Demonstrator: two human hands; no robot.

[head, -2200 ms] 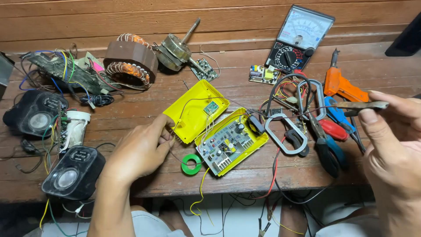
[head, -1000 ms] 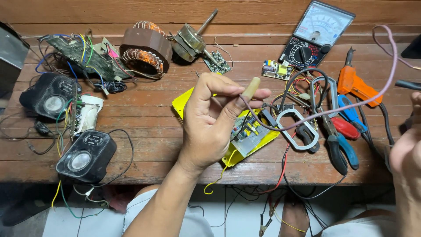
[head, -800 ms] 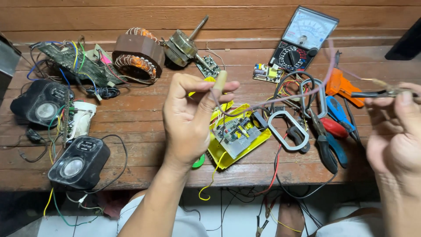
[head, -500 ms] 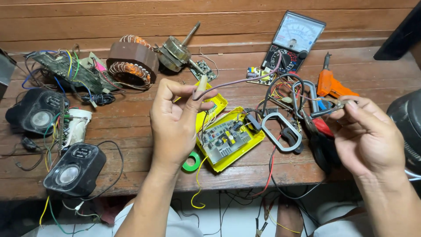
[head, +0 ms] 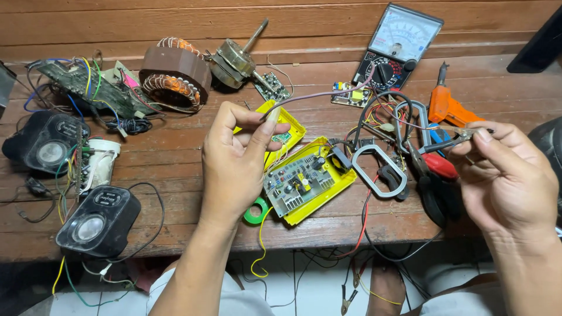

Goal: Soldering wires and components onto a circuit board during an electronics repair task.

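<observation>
My left hand (head: 237,161) is raised above the wooden bench, pinching one end of a thin grey-purple wire (head: 316,95) between thumb and fingers. The wire arcs rightward over the clutter. My right hand (head: 506,175) grips a small metal plier-like tool (head: 451,137) whose tip points left. Below my left hand lies an open yellow case (head: 342,181) with a circuit board (head: 295,182) inside, and its yellow lid (head: 293,126) beside it. A green tape roll (head: 255,213) sits at the bench's front edge.
An analog multimeter (head: 401,41) leans at the back right, near an orange soldering gun (head: 448,108) and red-handled pliers (head: 436,167). A copper-wound motor stator (head: 174,79), a rotor shaft (head: 237,55), loose boards with wires (head: 88,90) and black speakers (head: 96,221) fill the left.
My left hand rose off the yellow case and took the wire end up. My right hand moved in from the right edge with the tool. The wire now stretches between them, lower than before.
</observation>
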